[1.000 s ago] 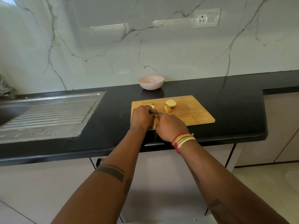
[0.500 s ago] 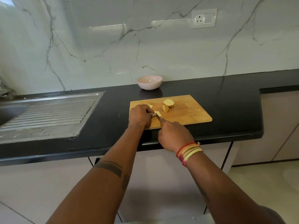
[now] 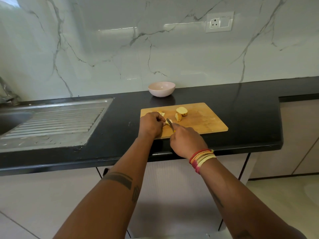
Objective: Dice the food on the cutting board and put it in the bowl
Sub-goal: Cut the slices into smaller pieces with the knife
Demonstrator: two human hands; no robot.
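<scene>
A wooden cutting board [image 3: 203, 118] lies on the black counter. Two larger potato pieces [image 3: 181, 112] sit near its middle, and small cut pieces [image 3: 162, 113] lie by my left hand. My left hand [image 3: 151, 124] is closed over a pale potato piece [image 3: 169, 121] at the board's left end. My right hand [image 3: 187, 141] grips a knife [image 3: 170, 124] whose blade rests against that piece; the handle is mostly hidden in my fist. A pink bowl [image 3: 161, 88] stands behind the board by the wall and looks empty.
A steel sink with a ribbed drainboard [image 3: 51, 121] fills the counter's left side, with a tap [image 3: 8, 95] at the far left. The counter's front edge [image 3: 224, 149] runs just below my right hand. A wall socket [image 3: 219, 22] sits above.
My right hand has drawn back toward the counter's front edge, pulling the knife through the piece. My left hand has stayed on the potato.
</scene>
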